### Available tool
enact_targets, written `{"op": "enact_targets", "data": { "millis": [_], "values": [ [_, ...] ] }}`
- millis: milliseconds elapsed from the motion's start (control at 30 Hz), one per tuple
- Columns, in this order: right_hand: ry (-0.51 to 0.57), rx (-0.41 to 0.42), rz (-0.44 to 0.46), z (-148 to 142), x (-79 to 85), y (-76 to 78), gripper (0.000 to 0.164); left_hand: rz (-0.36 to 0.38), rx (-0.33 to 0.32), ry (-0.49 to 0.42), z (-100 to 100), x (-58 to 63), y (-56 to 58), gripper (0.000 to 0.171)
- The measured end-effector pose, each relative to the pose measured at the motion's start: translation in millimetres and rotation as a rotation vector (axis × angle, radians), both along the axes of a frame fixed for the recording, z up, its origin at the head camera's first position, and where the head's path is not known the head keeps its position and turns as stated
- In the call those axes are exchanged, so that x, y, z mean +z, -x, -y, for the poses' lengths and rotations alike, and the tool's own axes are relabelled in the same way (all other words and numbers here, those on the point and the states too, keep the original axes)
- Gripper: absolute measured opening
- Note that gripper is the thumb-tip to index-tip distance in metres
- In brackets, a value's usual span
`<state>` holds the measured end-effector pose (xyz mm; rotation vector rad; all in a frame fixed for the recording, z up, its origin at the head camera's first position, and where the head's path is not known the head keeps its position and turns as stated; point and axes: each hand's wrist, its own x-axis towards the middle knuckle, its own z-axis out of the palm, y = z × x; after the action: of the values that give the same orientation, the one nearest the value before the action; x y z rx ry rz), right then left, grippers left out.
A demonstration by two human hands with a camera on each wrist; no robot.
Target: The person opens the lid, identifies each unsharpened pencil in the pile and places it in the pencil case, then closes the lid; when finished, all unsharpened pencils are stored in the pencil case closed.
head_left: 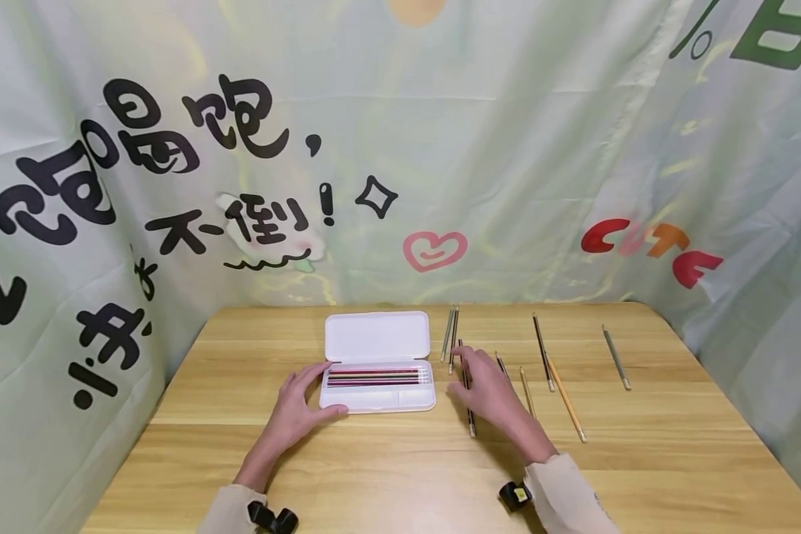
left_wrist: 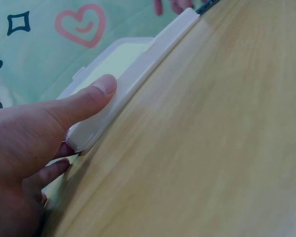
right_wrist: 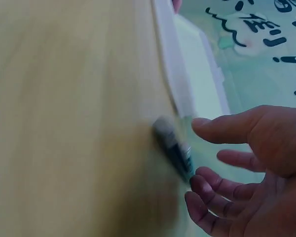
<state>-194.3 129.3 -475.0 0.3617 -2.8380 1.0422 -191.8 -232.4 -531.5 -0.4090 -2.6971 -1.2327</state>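
Note:
A white pencil case lies on the table with its lid folded back. Several dark and red pencils lie side by side in its long compartment. My left hand holds the case at its left end, thumb against the front wall and fingers round the side. To the right of the case, my right hand hovers over a dark pencil, thumb apart from the loosely bent fingers. In the right wrist view this pencil's blurred end shows beside the fingertips.
Two thin pencils lie near the lid's right side. Further right are a black pencil, a yellow-orange pencil, a short light-wood pencil and a grey pencil. A printed curtain hangs behind the wooden table.

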Motion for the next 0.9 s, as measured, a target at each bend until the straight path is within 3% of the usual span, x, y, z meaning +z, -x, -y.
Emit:
{"op": "enact_targets", "data": {
  "millis": [167, 467, 900],
  "values": [
    [-0.059, -0.042, 0.093, -10.6, -4.3, -2.9, 0.067, -0.005, -0.003, -0.003, 0.0, -0.3, 0.3, 0.089],
    [-0.080, -0.045, 0.108, -25.0, -2.2, 0.7, 0.043, -0.007, -0.006, -0.003, -0.2, 0.1, 2.4, 0.090],
    [-0.048, -0.046, 0.109, -29.2, -4.1, 0.7, 0.038, -0.009, -0.009, 0.000, 0.3, -0.4, 1.9, 0.090]
  ]
}}
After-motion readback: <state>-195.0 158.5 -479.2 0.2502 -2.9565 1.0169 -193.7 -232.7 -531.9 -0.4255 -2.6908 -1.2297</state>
